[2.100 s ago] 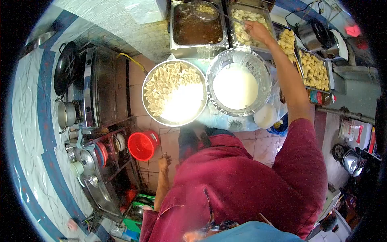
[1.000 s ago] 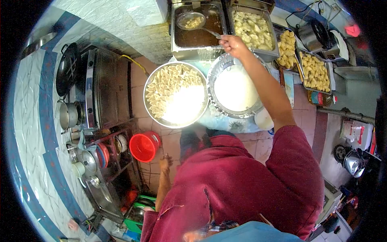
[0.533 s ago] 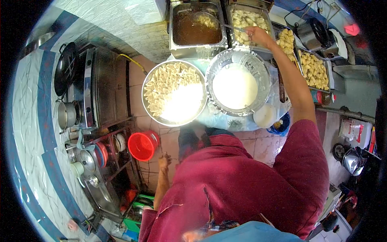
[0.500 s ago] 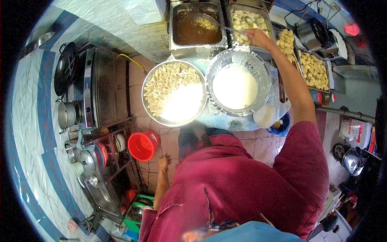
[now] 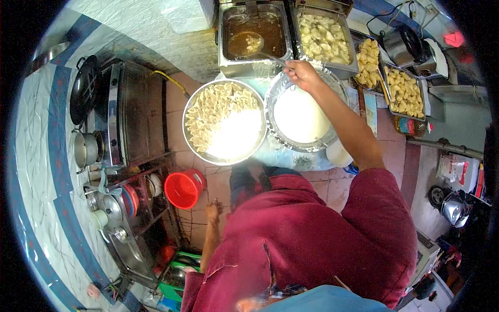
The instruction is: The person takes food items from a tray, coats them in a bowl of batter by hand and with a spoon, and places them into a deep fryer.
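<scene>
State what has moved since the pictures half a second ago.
The right hand, holding the skimmer throughout, has moved left and closer to the body, from over the vat of pale pieces to above the white-filled bowl. The skimmer shifted the same way within the brown-liquid vat. The left hand and red bucket stayed put.

Glare is bleaching out the dumplings [image 5: 213, 112] at lower right! The right forearm [image 5: 348, 125] is covering part of the tub [image 5: 279, 91], and a blue container [image 5: 353, 169] is peeking out, mostly hidden. The skimmer's [image 5: 272, 58] rim is blurring into the oil [image 5: 270, 34]. The top edge is cropping the fryer [image 5: 244, 68]; the left grip's [image 5: 213, 209] fingers are looking too small to read.
</scene>
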A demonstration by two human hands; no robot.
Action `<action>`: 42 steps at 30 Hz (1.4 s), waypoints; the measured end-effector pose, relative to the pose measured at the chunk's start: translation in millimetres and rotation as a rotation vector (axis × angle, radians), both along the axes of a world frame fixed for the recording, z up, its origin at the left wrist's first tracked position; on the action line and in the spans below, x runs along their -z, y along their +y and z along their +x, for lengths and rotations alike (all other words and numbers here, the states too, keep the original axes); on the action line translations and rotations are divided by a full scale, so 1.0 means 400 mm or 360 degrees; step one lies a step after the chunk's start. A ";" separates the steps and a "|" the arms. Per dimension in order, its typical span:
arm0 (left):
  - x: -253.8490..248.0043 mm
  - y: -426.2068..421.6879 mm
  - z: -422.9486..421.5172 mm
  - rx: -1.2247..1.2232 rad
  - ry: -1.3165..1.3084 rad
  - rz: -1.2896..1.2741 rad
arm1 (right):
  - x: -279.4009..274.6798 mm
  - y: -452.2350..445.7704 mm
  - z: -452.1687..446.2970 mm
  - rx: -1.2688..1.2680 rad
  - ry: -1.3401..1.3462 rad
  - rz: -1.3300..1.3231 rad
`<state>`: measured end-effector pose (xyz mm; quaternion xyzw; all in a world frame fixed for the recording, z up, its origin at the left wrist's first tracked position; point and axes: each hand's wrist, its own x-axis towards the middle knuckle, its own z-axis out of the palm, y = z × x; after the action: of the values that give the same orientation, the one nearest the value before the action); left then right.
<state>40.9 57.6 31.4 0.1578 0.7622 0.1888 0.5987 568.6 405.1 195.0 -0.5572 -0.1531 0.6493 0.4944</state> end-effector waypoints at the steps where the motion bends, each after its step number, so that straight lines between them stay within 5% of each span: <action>1: 0.002 0.000 -0.004 -0.0005 -0.0019 0.0016 | 0.013 0.021 -0.010 0.0071 0.0065 -0.0002; 8: 0.032 -0.007 -0.027 -0.0007 -0.0041 0.0032 | 0.010 0.113 0.019 0.0194 0.0236 0.0039; 12: 0.013 -0.002 -0.008 -0.0034 -0.0008 -0.0006 | -0.006 0.114 0.115 0.0042 -0.0045 0.0127; 15: 0.120 -0.029 -0.100 -0.0303 -0.0749 -0.0021 | -0.041 0.104 0.209 -0.0212 -0.0761 0.0264; 18: 0.109 -0.029 -0.052 0.0070 -0.0065 0.0036 | -0.046 0.131 0.320 -0.0444 -0.1487 0.0459; 24: 0.028 0.009 -0.023 0.0133 0.0062 0.0019 | -0.055 0.120 0.372 -0.0906 -0.2692 0.0645; 27: 0.043 0.010 -0.037 0.0142 0.0019 -0.0030 | -0.028 0.072 0.349 -0.1011 -0.2410 0.0576; 30: 0.072 -0.012 -0.039 -0.0060 -0.0034 0.0026 | -0.044 -0.004 0.293 -0.0922 -0.1684 0.0356; 33: 0.025 -0.005 -0.014 0.0080 0.0069 0.0034 | -0.063 -0.062 0.207 -0.0725 -0.1308 0.0188; 36: 0.132 -0.044 -0.068 0.0083 -0.0105 -0.0122 | -0.026 -0.079 0.141 -0.0583 -0.0805 0.0167; 39: 0.026 -0.018 -0.008 0.0005 0.0020 0.0078 | 0.020 -0.071 0.083 -0.0257 -0.0156 0.0084; 42: 0.109 -0.027 -0.059 -0.0036 -0.0012 0.0075 | 0.042 -0.055 0.075 -0.0030 0.0196 -0.0007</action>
<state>17.4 46.9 -12.3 0.1625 0.7571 0.2141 0.5955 598.8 383.2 178.1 -0.5159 -0.1262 0.6873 0.4956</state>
